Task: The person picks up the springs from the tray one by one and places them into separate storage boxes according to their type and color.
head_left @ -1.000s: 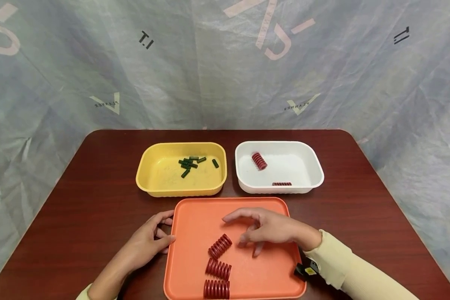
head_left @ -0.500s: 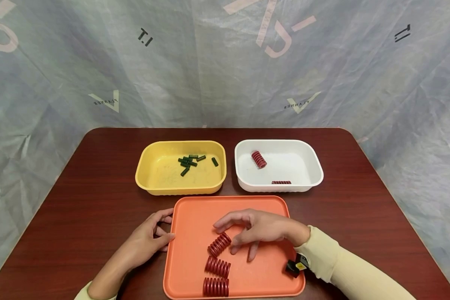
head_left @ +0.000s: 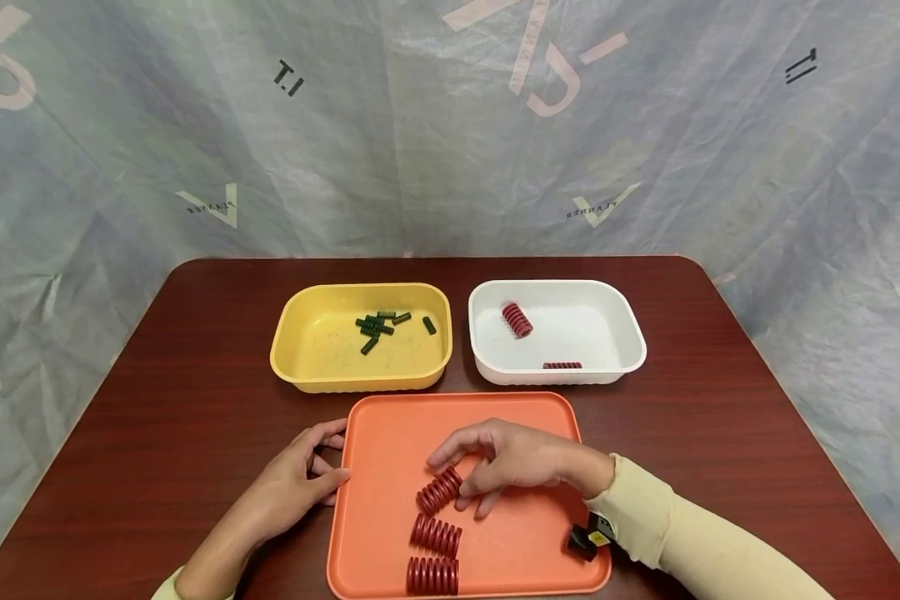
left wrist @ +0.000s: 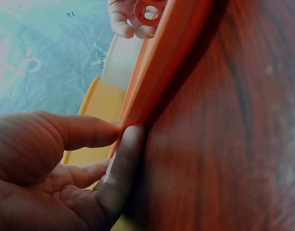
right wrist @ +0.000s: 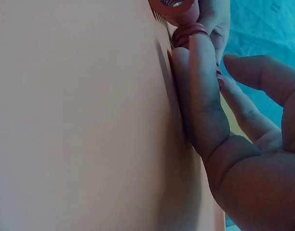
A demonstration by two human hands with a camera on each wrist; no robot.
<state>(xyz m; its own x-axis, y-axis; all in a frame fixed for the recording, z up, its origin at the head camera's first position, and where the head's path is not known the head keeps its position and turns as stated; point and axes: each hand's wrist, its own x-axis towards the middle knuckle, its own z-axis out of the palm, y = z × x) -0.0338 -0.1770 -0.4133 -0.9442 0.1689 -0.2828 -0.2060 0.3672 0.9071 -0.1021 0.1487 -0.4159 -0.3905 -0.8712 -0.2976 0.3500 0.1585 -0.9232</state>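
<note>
Three thick red coil springs lie in a column on the orange tray [head_left: 540, 550]: a slanted top spring [head_left: 439, 491], a middle spring [head_left: 436, 536] and a bottom spring [head_left: 432, 576]. My right hand [head_left: 510, 458] is over the tray, its bent fingers and thumb around the top spring. In the right wrist view a gap shows beside the thumb, and I see no firm grip on the spring. At the tray's left rim my left hand [head_left: 292, 475] pinches the edge; the left wrist view shows the thumb [left wrist: 92, 132] and a finger on it.
Behind the tray stand a yellow bin [head_left: 330, 379] with several small dark green springs [head_left: 375, 325] and a white bin [head_left: 592, 333] with two red springs [head_left: 517, 320]. A dark red table [head_left: 165, 408] carries everything. A grey printed sheet [head_left: 420, 125] hangs behind.
My right hand has moved left to the top spring, and its thumb and fingers have drawn in closer around it. The left hand and the springs stay in place.
</note>
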